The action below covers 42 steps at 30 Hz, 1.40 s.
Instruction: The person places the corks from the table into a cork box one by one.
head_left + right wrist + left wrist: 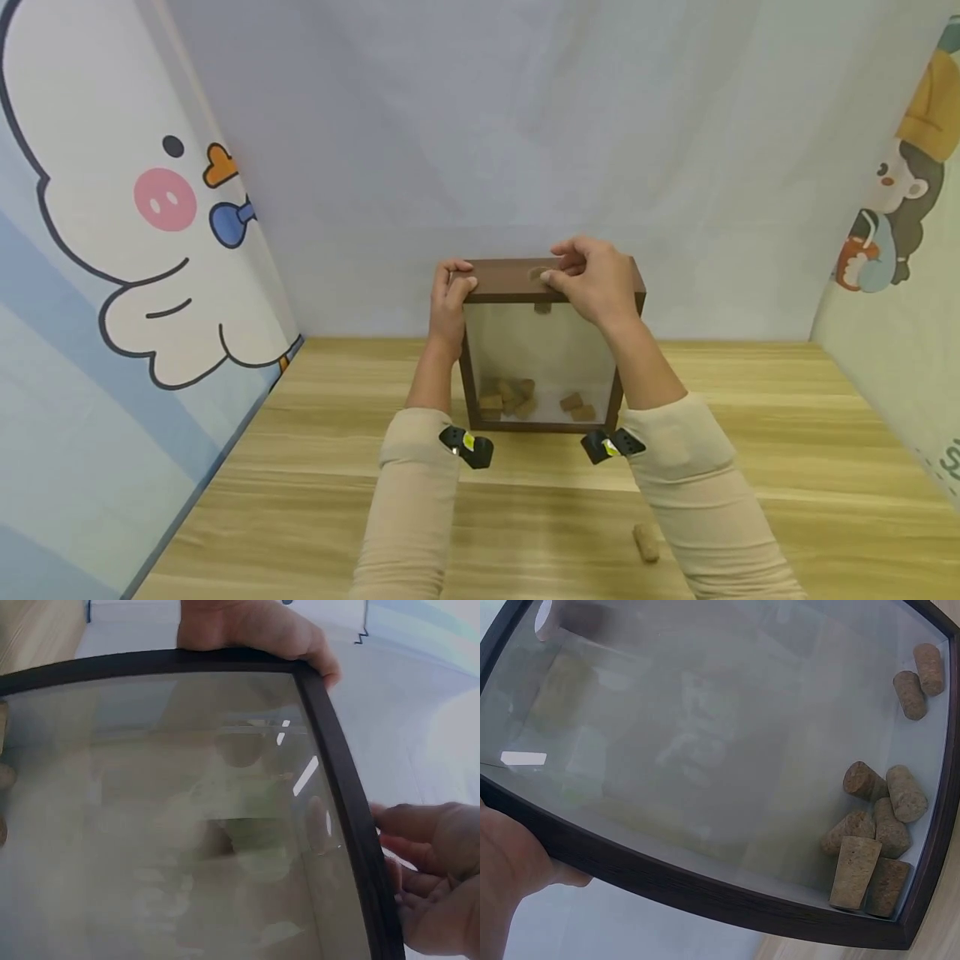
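A dark brown shadow box with a clear front stands upright on the table. My left hand grips its upper left corner, thumb on the top and fingers behind. My right hand is over the top, thumb and fingertips beside a round hole, with nothing seen between them. Inside, just under the hole, is a blurred brown piece that looks like a cork in mid-air. Several corks lie at the bottom, in a pile at the left and a pair farther right.
One loose cork lies on the wood-grain table, near my right forearm. Behind the box hangs a pale cloth. Cartoon-printed panels flank the table on both sides.
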Available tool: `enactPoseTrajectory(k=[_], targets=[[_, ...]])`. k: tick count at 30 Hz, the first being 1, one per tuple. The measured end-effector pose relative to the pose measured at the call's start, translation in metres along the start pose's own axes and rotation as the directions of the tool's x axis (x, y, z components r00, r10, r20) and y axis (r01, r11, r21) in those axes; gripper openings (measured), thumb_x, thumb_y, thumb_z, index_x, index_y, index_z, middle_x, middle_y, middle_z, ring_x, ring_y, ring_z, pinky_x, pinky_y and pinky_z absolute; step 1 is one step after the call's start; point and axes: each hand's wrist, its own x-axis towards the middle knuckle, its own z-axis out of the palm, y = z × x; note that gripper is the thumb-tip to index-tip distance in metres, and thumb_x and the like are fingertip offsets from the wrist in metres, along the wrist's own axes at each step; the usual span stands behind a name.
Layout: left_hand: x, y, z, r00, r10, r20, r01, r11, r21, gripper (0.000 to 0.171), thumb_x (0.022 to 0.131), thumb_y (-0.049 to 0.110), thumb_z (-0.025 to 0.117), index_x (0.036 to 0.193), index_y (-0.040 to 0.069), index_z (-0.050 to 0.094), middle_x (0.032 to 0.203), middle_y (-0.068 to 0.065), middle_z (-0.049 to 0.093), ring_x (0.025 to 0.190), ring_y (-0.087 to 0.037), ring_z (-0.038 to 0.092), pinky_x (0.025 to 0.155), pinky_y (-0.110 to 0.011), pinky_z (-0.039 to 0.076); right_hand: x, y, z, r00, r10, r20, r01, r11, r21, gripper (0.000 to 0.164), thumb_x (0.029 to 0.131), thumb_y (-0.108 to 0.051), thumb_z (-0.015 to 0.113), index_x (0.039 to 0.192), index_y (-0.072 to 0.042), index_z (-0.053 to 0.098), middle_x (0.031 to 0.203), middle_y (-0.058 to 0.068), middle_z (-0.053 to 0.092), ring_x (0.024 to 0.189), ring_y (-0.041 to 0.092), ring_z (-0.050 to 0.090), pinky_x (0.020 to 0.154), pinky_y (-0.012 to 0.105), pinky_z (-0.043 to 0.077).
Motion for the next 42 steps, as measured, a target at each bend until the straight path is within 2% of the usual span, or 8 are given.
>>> enactPoseTrajectory(k=[5, 8, 10, 20, 27, 35, 38, 42], targets=[[-0.005, 0.006, 0.0, 1.0, -0.006, 0.023, 0.006, 1.0, 0.005, 0.018, 0.087, 0.009, 0.039, 0.104, 0.005, 0.041, 0.116, -0.006, 0.036, 0.104, -0.021, 0.037, 0.093, -0.041, 0.026, -0.026, 0.008, -0.009, 0.997, -0.041, 0.068, 0.027, 0.979, 0.202, 0.037, 0.086, -0.017, 0.067, 0.118, 0.0, 0.06, 0.108, 0.015, 0.061, 0.093, 0.025, 0.059, 0.079, 0.033, 0.047], [-0.007, 0.013, 0.002, 1.0, 0.01, 0.022, -0.011, 1.0, 0.011, 0.018, 0.087, 0.007, 0.038, 0.104, 0.002, 0.04, 0.115, -0.007, 0.036, 0.103, -0.022, 0.04, 0.092, -0.039, 0.027, -0.042, 0.013, -0.011, 0.995, -0.079, 0.058, 0.057, 0.946, 0.321, 0.036, 0.087, -0.015, 0.066, 0.118, 0.003, 0.059, 0.112, 0.016, 0.059, 0.096, 0.024, 0.058, 0.078, 0.028, 0.048], [-0.007, 0.015, 0.002, 1.0, 0.017, 0.019, -0.017, 1.0, 0.011, 0.018, 0.087, 0.007, 0.037, 0.104, 0.002, 0.04, 0.115, -0.007, 0.037, 0.103, -0.022, 0.04, 0.092, -0.038, 0.028, -0.051, 0.016, -0.012, 0.994, -0.095, 0.054, 0.07, 0.933, 0.354, 0.036, 0.088, -0.013, 0.065, 0.118, 0.004, 0.058, 0.112, 0.017, 0.059, 0.098, 0.023, 0.057, 0.079, 0.026, 0.047], [0.0, 0.0, -0.001, 0.999, 0.028, 0.016, -0.028, 0.999, -0.017, 0.018, 0.088, 0.015, 0.041, 0.105, 0.008, 0.042, 0.117, -0.005, 0.039, 0.105, -0.021, 0.04, 0.093, -0.038, 0.026, -0.096, 0.039, -0.018, 0.989, -0.088, 0.121, 0.043, 0.942, 0.332, 0.033, 0.087, -0.009, 0.065, 0.118, 0.001, 0.059, 0.108, 0.013, 0.061, 0.097, 0.022, 0.057, 0.076, 0.026, 0.048], [0.0, -0.002, -0.001, 0.999, 0.045, 0.012, -0.045, 0.999, -0.019, 0.02, 0.085, 0.02, 0.043, 0.103, 0.011, 0.043, 0.113, -0.004, 0.04, 0.102, -0.019, 0.04, 0.092, -0.037, 0.027, -0.114, 0.057, -0.026, 0.974, -0.088, 0.211, 0.025, 0.959, 0.282, 0.035, 0.086, -0.01, 0.066, 0.119, 0.001, 0.059, 0.11, 0.012, 0.061, 0.092, 0.025, 0.059, 0.075, 0.03, 0.048], [0.001, -0.002, 0.0, 0.999, 0.041, -0.009, -0.041, 0.999, -0.019, 0.022, 0.083, 0.023, 0.044, 0.102, 0.013, 0.043, 0.119, -0.006, 0.039, 0.106, -0.021, 0.041, 0.093, -0.039, 0.026, -0.136, 0.091, -0.033, 0.927, -0.032, 0.374, -0.112, 0.927, 0.357, 0.039, 0.086, -0.01, 0.065, 0.123, 0.002, 0.055, 0.119, 0.017, 0.055, 0.102, 0.031, 0.055, 0.077, 0.034, 0.049], [0.001, -0.002, 0.0, 0.999, 0.033, -0.008, -0.033, 0.999, -0.024, 0.021, 0.083, 0.023, 0.044, 0.102, 0.014, 0.043, 0.121, -0.005, 0.039, 0.107, -0.021, 0.041, 0.093, -0.039, 0.026, -0.145, 0.103, -0.036, 0.891, 0.017, 0.454, -0.186, 0.926, 0.329, 0.045, 0.085, -0.013, 0.067, 0.125, 0.0, 0.054, 0.12, 0.018, 0.054, 0.105, 0.036, 0.052, 0.079, 0.034, 0.049], [0.0, -0.001, 0.0, 0.999, 0.034, -0.007, -0.035, 0.999, -0.028, 0.019, 0.084, 0.02, 0.044, 0.102, 0.013, 0.043, 0.116, -0.003, 0.04, 0.104, -0.019, 0.041, 0.092, -0.037, 0.026, -0.157, 0.12, -0.039, 0.826, 0.047, 0.562, -0.246, 0.927, 0.284, 0.051, 0.084, -0.015, 0.069, 0.128, 0.003, 0.051, 0.122, 0.025, 0.051, 0.106, 0.043, 0.05, 0.078, 0.033, 0.048]])
